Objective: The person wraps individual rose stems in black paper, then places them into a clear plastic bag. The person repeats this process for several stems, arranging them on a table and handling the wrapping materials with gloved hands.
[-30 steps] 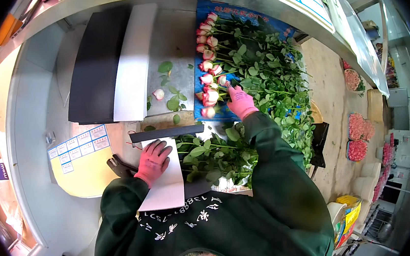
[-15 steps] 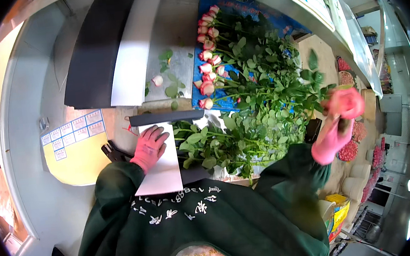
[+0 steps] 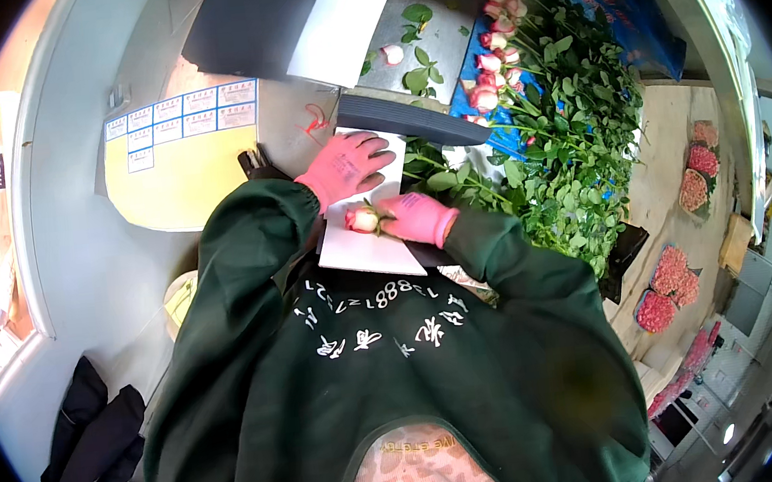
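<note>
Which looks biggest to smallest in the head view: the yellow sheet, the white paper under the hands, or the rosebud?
1. Yellow sheet with blue-edged labels, largest.
2. White paper sheet, though the hands hide part of it.
3. Pale pink rosebud, smallest by far, held in the pink-gloved right hand; the pink-gloved left hand rests on the paper.

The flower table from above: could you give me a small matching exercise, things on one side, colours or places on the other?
Things:
1. left hand
2. right hand
3. pile of roses
4. yellow sheet

Places or states:
A. lies on the blue cloth, right of the white paper
B. flat on the white paper
C. holds a pale rose bud
D. on the table to the person's left, small white labels along its top

Pairs: 1-B, 2-C, 3-A, 4-D
</note>
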Demonstrator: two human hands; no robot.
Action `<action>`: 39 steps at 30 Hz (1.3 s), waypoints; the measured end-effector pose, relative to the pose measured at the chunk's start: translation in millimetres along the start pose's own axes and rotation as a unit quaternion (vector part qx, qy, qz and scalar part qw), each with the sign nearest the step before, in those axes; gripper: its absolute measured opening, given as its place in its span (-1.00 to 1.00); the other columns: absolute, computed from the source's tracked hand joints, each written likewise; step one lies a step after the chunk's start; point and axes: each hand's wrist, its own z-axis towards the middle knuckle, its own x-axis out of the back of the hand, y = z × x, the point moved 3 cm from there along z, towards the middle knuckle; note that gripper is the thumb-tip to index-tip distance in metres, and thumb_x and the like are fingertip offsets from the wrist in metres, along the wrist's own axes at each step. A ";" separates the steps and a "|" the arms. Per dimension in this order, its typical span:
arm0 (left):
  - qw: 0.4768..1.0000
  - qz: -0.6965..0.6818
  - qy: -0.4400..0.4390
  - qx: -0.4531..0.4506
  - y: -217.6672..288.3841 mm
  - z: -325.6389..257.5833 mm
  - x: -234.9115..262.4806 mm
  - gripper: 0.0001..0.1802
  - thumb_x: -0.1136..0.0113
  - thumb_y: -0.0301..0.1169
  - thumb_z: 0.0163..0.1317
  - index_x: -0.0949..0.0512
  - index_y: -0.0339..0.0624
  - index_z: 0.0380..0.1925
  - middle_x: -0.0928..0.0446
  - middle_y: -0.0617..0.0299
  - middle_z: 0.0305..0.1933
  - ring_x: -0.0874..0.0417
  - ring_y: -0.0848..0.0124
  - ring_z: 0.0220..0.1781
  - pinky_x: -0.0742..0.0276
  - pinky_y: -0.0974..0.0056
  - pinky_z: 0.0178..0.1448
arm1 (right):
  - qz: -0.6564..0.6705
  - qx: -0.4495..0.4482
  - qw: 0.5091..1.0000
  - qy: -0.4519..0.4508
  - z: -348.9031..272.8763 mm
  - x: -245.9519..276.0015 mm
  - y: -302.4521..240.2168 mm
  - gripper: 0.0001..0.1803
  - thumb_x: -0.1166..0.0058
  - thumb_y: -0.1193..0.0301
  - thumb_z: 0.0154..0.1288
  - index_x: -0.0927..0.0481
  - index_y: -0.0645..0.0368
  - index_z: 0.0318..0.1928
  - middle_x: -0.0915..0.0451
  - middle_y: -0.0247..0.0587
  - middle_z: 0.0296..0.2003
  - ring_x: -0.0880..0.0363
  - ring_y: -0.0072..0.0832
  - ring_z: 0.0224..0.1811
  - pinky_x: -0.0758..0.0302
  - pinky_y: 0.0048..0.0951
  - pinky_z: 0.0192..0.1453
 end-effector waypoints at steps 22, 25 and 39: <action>0.919 -0.264 -0.278 0.091 31.7 -13.1 16.8 -0.63 -0.31 -0.19 0.06 -0.57 -0.21 -0.22 -0.51 0.01 -0.19 -0.52 0.07 -0.04 -0.48 0.08 0.05 | -0.218 -0.300 0.861 0.348 -51.2 168.9 217.4 -0.78 0.10 0.38 0.28 -0.63 0.02 -0.19 -0.61 -0.09 -0.12 -0.65 -0.12 -0.09 -0.61 -0.04 -0.13; 0.922 -0.242 -0.283 0.106 31.4 -26.8 4.5 -0.54 -0.29 -0.11 0.10 -0.55 -0.22 -0.12 -0.50 -0.07 -0.10 -0.51 0.00 0.06 -0.44 0.05 0.15 | -0.133 -0.306 0.891 0.306 -25.8 168.4 209.1 -0.77 0.05 0.32 0.30 -0.58 0.00 -0.09 -0.60 0.02 -0.07 -0.63 -0.05 -0.02 -0.56 -0.02 0.00; 0.923 -0.271 -0.247 0.118 35.3 -16.5 16.2 -0.65 -0.34 -0.26 0.04 -0.57 -0.19 -0.20 -0.51 0.04 -0.14 -0.52 0.07 0.00 -0.46 0.10 0.10 | -0.071 -0.222 0.905 0.355 -75.8 170.6 196.5 -0.64 -0.05 0.17 0.32 -0.55 -0.09 0.09 -0.57 -0.03 0.00 -0.55 -0.05 0.04 -0.49 -0.07 0.06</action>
